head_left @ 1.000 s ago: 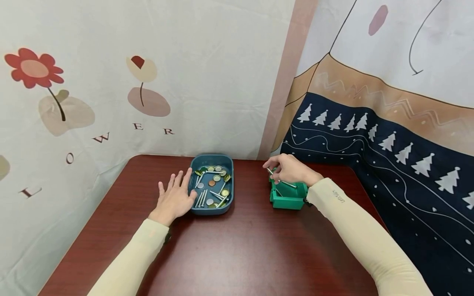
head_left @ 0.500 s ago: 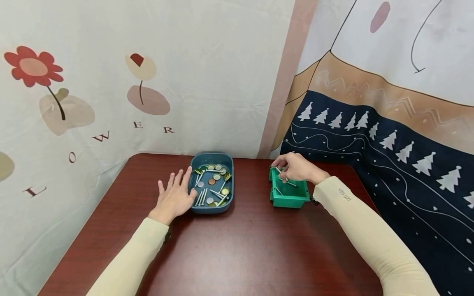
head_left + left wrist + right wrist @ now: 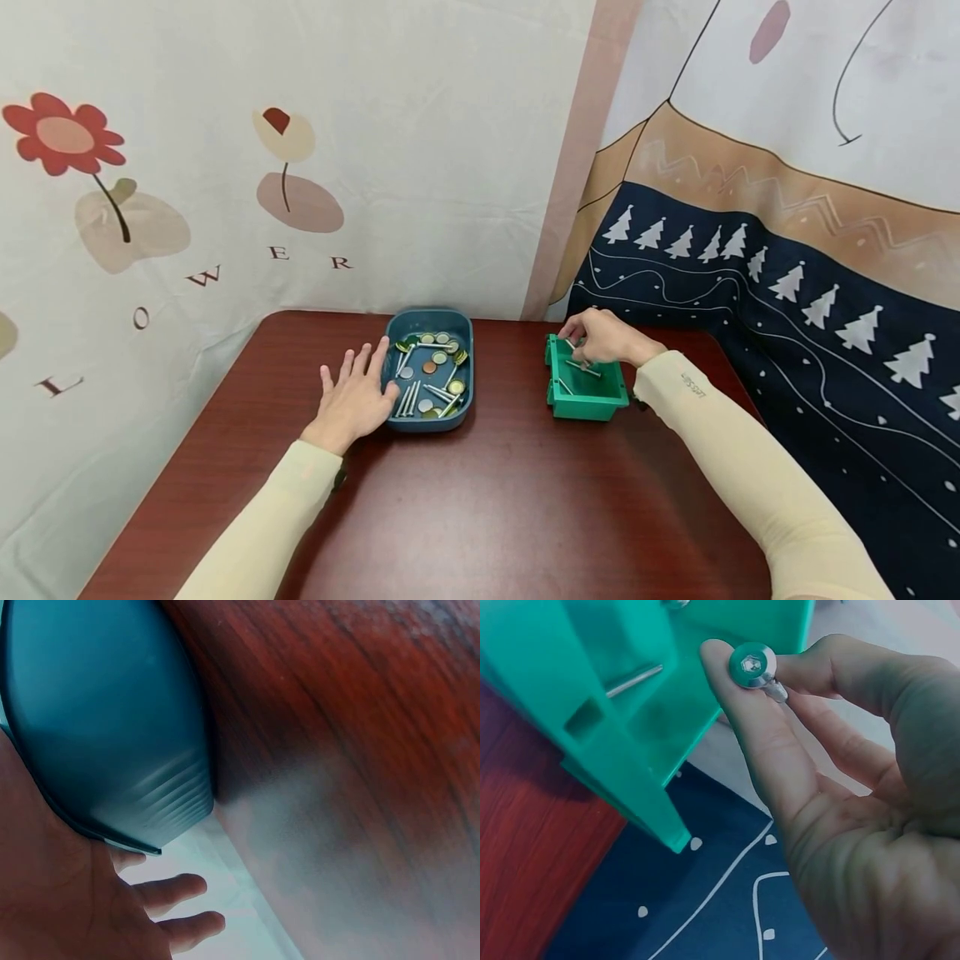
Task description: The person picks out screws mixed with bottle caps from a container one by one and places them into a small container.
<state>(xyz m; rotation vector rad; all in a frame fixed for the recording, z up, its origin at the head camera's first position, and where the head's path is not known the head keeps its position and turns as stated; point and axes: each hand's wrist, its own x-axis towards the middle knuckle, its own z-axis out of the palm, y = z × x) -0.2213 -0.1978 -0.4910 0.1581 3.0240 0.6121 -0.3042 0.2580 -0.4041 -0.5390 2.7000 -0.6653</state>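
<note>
My right hand (image 3: 606,337) pinches a silver bolt (image 3: 752,666) between thumb and fingers, over the far part of a green bin (image 3: 587,408). In the right wrist view the bolt's round hex-socket head faces the camera; most of its shank is hidden. Another bolt (image 3: 635,680) lies in the bin. My left hand (image 3: 352,407), fingers spread and straight, rests against the left side of a blue tray (image 3: 427,427). Inside the tray are several silver bolts (image 3: 409,400) and several coin-like discs, among them a copper-coloured one (image 3: 429,367).
Both containers stand near the back edge of a reddish-brown wooden table (image 3: 450,517), with a gap between them. Behind the table hangs a pale printed cloth (image 3: 435,167). A dark blue cloth with white trees (image 3: 750,308) hangs along the right side.
My right hand has shifted slightly right with the bolt, which has become steeper and lies less across the bin. The left hand and both containers have stayed put.
</note>
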